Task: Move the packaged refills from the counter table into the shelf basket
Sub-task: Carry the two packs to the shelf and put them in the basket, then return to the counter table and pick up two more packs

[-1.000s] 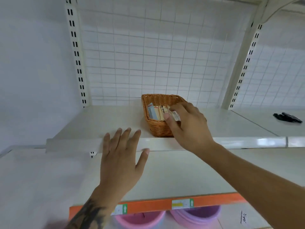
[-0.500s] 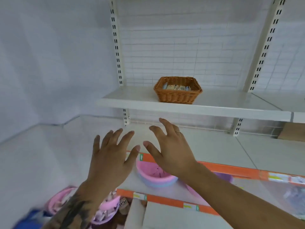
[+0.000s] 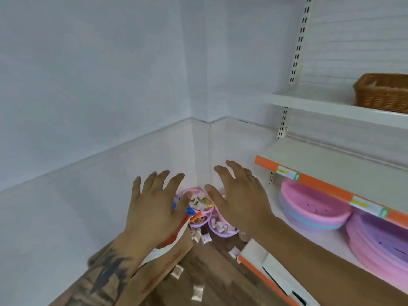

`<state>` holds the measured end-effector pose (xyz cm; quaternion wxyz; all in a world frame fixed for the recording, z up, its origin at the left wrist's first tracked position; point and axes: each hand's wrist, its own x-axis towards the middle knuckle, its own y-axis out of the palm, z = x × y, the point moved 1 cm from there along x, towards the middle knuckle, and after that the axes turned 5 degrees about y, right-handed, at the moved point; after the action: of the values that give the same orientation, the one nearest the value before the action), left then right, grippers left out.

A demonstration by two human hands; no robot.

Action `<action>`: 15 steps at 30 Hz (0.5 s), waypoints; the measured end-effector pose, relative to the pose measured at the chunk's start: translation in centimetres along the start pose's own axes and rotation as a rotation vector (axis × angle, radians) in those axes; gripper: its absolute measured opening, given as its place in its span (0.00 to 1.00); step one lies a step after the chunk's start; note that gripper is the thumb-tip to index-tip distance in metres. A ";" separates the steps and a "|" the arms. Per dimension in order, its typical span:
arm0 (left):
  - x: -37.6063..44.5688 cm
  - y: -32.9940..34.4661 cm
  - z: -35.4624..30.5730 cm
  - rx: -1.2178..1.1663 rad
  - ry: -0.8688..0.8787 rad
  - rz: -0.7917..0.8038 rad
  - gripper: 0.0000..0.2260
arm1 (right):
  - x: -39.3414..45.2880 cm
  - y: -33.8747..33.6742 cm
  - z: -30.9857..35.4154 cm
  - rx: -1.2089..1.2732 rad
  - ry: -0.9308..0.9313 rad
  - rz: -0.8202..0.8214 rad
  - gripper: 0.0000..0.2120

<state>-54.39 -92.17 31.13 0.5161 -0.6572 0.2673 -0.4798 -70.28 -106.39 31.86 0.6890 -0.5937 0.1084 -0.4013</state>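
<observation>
The brown wicker basket (image 3: 383, 92) stands on the upper white shelf at the far right, partly cut off by the frame edge; its contents are hardly visible from here. My left hand (image 3: 152, 208) and my right hand (image 3: 239, 202) hover side by side in the middle, both empty with fingers spread, well below and left of the basket. Beneath them, small packaged refills (image 3: 204, 203) fill pink and purple bowls (image 3: 215, 230) in the corner, and loose packets (image 3: 197, 292) lie on the brown wooden surface.
A cardboard box (image 3: 163, 263) with papers sits under my left forearm. Stacked pink trays (image 3: 313, 208) and purple trays (image 3: 384, 241) lie under the orange-edged shelf (image 3: 309, 182) on the right. White walls meet in a corner behind.
My right hand left the basket and both hands dropped. My view swung left and down, so the basket shifted to the far right and the bowls of packets came into view.
</observation>
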 end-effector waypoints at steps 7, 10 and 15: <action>-10.4 -1.6 11.9 0.048 -0.186 0.053 0.27 | -3.1 5.3 14.6 -0.029 -0.187 0.101 0.30; -16.4 -2.4 18.2 0.057 -0.261 0.086 0.30 | -5.4 8.9 22.8 -0.052 -0.235 0.167 0.29; -27.0 -2.9 29.5 0.113 -0.395 0.169 0.29 | -9.3 14.7 35.9 -0.045 -0.334 0.233 0.31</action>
<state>-38.81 -55.93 24.11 0.6328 -0.6838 0.1878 -0.3109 -47.68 -74.16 25.28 0.7258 -0.6506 0.0694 -0.2122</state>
